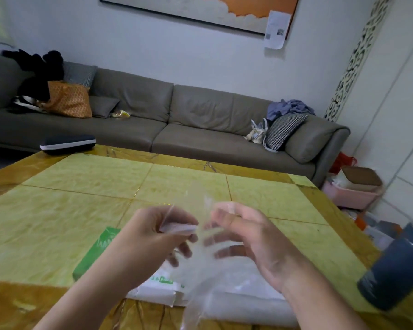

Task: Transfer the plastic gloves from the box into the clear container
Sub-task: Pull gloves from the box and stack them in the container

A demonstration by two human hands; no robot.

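Note:
A thin clear plastic glove (202, 265) hangs between my hands above the table, blurred and see-through. My left hand (153, 236) pinches a folded edge of plastic between thumb and fingers. My right hand (246, 236) has its fingers curled around or inside the glove; which one I cannot tell. Under my hands lies the green and white glove box (98, 251), flat on the table, with its white opened end toward me. A clear container (250, 306) lies at the near edge, below my right wrist, partly hidden by the glove.
The yellow tiled table (86, 203) stretches ahead. A dark blue cup (398, 267) stands at the right edge. A dark case with a white rim (67, 144) sits at the far left corner. A grey sofa (200, 125) with bags and cushions runs behind.

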